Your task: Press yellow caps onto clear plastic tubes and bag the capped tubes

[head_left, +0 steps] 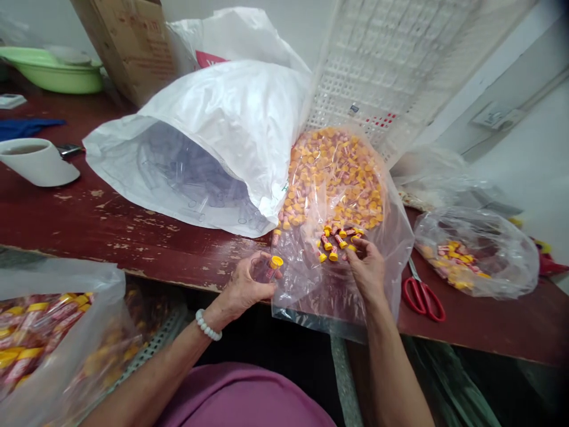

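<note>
My left hand (247, 286) grips a small clear tube with a yellow cap (270, 266) at the table's front edge. My right hand (367, 268) reaches inside a clear plastic bag (306, 284) and its fingertips touch a cluster of yellow-capped pieces (338, 240). Farther in, the same bag holds a big heap of yellow and pink pieces (335, 178). A large white sack (231, 118) with several clear empty tubes (195, 184) lies just left of that bag, its mouth open toward me.
Red-handled scissors (423, 295) lie right of the bag, beside a second clear bag of pieces (475, 252). A bag of filled tubes (40, 332) sits at lower left. A white cup (38, 160), green basin (56, 70), cardboard box (128, 41) and white crate (391, 59) stand behind on the dark red table (133, 237).
</note>
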The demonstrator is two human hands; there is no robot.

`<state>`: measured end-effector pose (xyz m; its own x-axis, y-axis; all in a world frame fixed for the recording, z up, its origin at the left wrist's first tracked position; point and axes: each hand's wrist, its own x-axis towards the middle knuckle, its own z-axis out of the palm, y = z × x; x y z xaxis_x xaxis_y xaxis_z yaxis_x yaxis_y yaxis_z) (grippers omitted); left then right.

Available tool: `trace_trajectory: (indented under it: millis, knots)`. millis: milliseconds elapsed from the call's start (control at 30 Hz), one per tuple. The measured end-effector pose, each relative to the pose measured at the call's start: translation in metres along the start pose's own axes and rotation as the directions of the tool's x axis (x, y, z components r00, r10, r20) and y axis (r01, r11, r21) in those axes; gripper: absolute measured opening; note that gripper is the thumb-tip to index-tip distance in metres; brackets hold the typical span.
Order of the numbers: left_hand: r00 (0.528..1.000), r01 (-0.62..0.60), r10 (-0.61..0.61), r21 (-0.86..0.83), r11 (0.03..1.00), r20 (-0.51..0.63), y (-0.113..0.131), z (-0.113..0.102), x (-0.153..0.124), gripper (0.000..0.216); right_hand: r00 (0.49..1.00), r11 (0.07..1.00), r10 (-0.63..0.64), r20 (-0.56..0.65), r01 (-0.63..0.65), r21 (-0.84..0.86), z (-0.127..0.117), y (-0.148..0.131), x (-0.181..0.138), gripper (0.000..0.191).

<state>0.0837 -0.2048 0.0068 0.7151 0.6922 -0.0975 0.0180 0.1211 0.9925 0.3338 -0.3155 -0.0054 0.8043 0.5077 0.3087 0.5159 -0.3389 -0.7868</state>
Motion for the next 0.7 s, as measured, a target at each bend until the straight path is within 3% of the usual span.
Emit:
trace_trajectory:
  millis: [100,200,300,433,533,600,700]
  knots:
    - [0.996,-0.079,0.076,0.081,0.994,0.035,0.0,0.002,-0.001,0.029,0.998,0.911,-0.042,0.056,0.015,0.412,0.006,-0.049,-0.032,0.034]
    - [0.992,-0.094,0.087,0.068,0.993,0.095,0.003,0.006,-0.003,0.026,0.984,0.811,-0.125,0.127,0.027,0.584,0.018,-0.094,-0.065,0.025]
    - [0.989,-0.104,0.097,0.05,0.993,0.112,0.006,0.007,-0.004,0.026,0.95,0.832,-0.286,0.125,0.182,0.524,0.027,-0.114,-0.086,0.021]
    - [0.989,-0.105,0.103,0.019,0.994,0.101,0.008,0.006,-0.006,0.03,0.822,0.825,-0.539,0.184,0.471,0.312,0.025,-0.112,-0.094,0.02]
    - [0.995,-0.044,0.047,-0.028,0.999,0.09,0.01,0.004,-0.007,0.038,0.74,0.772,-0.636,0.219,0.606,0.194,0.021,-0.106,-0.093,0.048]
    - [0.996,0.012,-0.007,-0.057,0.998,0.085,0.01,0.004,-0.007,0.035,0.657,0.706,-0.697,0.287,0.698,0.116,0.022,-0.102,-0.095,0.068]
    - [0.991,0.093,-0.077,-0.141,0.986,0.113,0.007,0.006,-0.007,0.027,0.572,0.619,-0.748,0.337,0.784,0.042,0.031,-0.096,-0.102,0.069]
